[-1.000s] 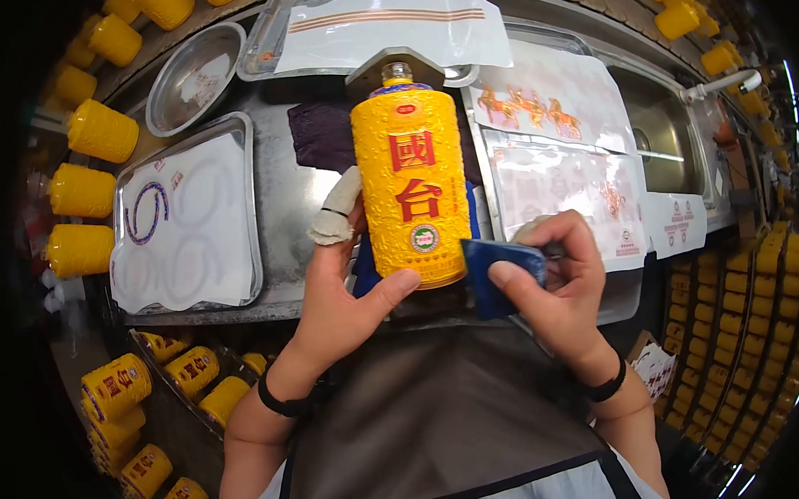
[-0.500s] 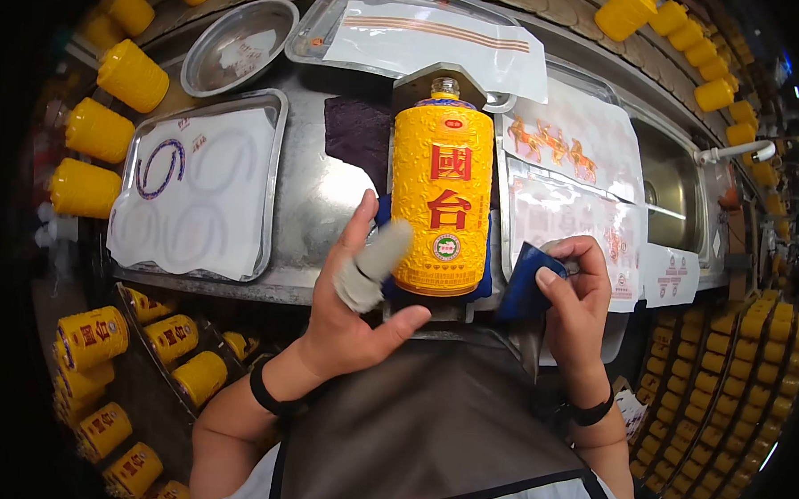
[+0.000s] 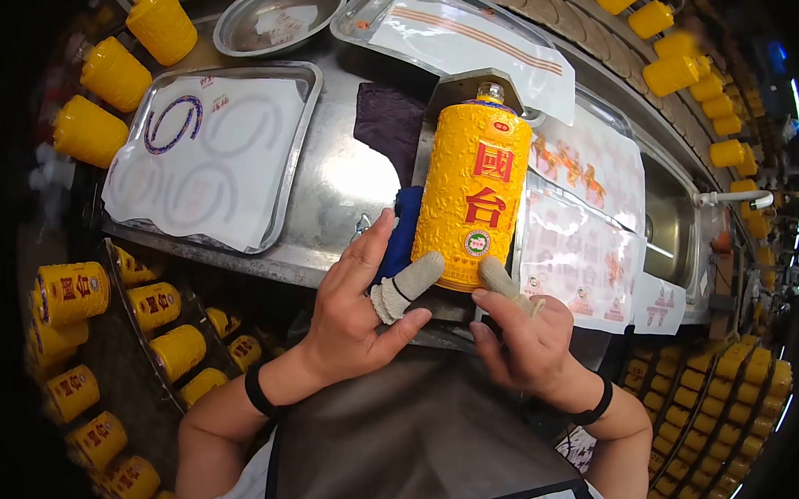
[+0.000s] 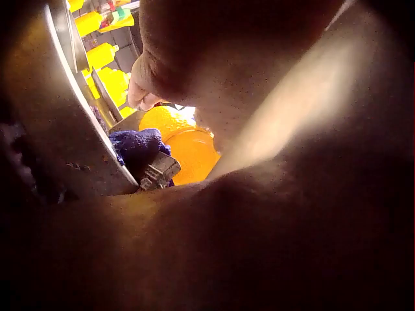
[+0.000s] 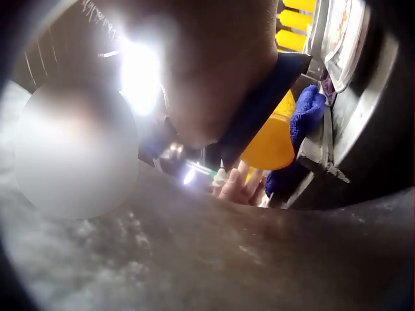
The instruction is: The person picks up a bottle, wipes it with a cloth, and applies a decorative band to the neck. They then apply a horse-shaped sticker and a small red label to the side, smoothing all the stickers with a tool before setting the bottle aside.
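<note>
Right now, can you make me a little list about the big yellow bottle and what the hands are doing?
bottle: yellow bottle, red characters, on the metal bench
left grip: capped finger touches the bottle's base
right grip: capped finger touches the base; holds a blue card
beside bottle: blue cloth
left of it: tray of paper

We note a bare strip of steel counter (image 3: 344, 189) between the tray (image 3: 299, 156) and yellow bottle (image 3: 471, 190): open passage. Purple cloth (image 3: 387, 115) and blue cloth (image 3: 404, 227) hug the bottle's left. Label sheets (image 3: 578, 248) crowd its right.
</note>
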`<state>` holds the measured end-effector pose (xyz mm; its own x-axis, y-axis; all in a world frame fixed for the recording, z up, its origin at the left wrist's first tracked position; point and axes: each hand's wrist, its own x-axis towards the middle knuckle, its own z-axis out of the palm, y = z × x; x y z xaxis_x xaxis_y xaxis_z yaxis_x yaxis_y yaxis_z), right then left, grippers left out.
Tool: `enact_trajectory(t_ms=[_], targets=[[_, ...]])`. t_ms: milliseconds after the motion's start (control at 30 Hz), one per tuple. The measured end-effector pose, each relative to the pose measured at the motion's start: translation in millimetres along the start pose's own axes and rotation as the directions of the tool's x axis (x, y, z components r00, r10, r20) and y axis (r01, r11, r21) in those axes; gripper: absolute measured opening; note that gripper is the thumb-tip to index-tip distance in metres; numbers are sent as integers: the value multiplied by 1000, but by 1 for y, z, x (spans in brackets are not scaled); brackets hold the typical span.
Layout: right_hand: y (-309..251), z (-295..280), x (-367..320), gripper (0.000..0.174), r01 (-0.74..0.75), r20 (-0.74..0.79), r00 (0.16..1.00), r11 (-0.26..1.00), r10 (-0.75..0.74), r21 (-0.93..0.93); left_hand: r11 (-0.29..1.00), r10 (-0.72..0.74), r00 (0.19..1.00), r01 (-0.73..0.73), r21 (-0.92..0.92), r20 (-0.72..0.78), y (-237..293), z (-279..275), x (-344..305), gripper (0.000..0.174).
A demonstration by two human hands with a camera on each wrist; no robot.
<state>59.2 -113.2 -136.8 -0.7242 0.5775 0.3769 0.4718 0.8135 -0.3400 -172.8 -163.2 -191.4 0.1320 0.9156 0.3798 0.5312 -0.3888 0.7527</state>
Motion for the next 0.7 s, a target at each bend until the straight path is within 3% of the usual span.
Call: enact_trajectory(t_ms=[200, 300, 400, 500, 600, 700], targets=[[-13, 0, 23, 42, 122, 137, 986, 975, -97, -186, 990, -57, 998, 55, -130, -8, 1, -1, 1, 53], [-16, 5, 27, 42, 142, 132, 985, 962, -114, -232, 990, -58, 998, 57, -131, -2, 0, -2, -1, 56], [-9, 3, 26, 40, 184, 160, 975, 967, -156, -177, 989, -82, 997, 81, -128, -7, 6, -1, -1, 56], [-1, 4, 7, 38, 114, -47, 992, 989, -119, -99, 996, -34, 999, 35, -86, 17, 10, -3, 2, 55], [0, 6, -14, 40, -64, -82, 995, 998, 64, 7, 998, 53, 995, -55, 29, 82, 13, -6, 13, 60], [-1, 7, -28, 36, -181, -77, 979, 979, 189, 97, 991, 67, 997, -72, 114, 48, 18, -4, 29, 57]])
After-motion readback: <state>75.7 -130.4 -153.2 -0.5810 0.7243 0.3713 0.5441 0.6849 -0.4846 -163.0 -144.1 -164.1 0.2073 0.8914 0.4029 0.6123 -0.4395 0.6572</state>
